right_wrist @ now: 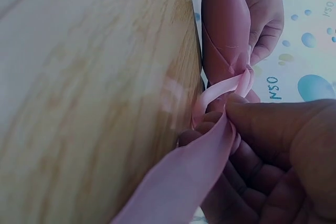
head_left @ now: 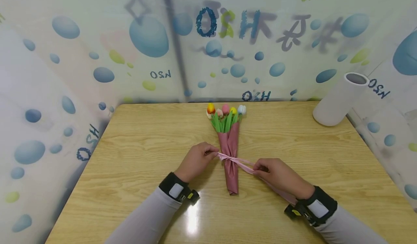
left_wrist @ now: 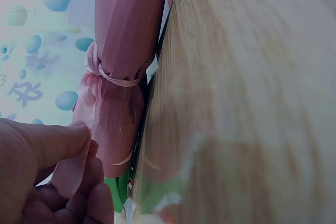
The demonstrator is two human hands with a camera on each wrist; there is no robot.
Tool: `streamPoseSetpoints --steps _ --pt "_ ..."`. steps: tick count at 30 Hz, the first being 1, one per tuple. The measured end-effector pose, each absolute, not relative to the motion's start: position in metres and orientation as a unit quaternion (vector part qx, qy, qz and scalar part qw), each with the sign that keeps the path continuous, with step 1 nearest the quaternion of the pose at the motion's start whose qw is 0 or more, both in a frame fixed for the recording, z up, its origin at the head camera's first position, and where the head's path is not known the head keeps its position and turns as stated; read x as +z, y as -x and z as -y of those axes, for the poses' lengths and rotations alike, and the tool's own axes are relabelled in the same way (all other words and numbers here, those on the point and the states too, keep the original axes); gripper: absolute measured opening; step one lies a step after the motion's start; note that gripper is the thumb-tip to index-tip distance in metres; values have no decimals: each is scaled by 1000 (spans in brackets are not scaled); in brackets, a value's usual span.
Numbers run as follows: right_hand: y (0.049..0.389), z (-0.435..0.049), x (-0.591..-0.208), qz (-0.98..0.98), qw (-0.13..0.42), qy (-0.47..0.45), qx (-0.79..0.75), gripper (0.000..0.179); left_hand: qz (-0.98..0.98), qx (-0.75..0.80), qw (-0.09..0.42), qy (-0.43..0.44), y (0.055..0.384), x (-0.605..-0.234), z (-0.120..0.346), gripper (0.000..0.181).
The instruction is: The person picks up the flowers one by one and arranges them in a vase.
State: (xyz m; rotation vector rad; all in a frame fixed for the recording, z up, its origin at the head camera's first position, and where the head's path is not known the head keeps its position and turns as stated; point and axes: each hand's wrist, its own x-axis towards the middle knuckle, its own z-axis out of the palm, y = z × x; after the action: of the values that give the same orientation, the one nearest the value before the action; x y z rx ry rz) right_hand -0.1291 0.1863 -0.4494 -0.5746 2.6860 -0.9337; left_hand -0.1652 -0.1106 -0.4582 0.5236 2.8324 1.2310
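Note:
A bouquet of artificial tulips in dark pink wrapping paper [head_left: 231,180] lies on the table, its coloured blooms [head_left: 226,109] toward the far edge. A pale pink ribbon [head_left: 245,167] is tied round the middle of the wrap, with a knot at the front. My left hand [head_left: 197,160], left of the bouquet, pinches a short ribbon end between thumb and fingers. On the other side, my right hand [head_left: 282,175] pinches the ribbon near a loop. A long ribbon tail [right_wrist: 181,182] trails from the right hand toward its wrist.
The light wood table [head_left: 146,135] carries the bouquet. At its far right corner a white cylindrical vase [head_left: 337,102] stands, appearing tilted in the head view. A patterned curtain [head_left: 130,81] with blue and green spots hangs behind and beside the table.

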Motion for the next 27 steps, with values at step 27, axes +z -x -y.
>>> streamPoseSetpoints --steps 27 --pt "141 -138 -442 -900 110 214 -362 5 -904 389 -8 -176 166 -459 111 10"
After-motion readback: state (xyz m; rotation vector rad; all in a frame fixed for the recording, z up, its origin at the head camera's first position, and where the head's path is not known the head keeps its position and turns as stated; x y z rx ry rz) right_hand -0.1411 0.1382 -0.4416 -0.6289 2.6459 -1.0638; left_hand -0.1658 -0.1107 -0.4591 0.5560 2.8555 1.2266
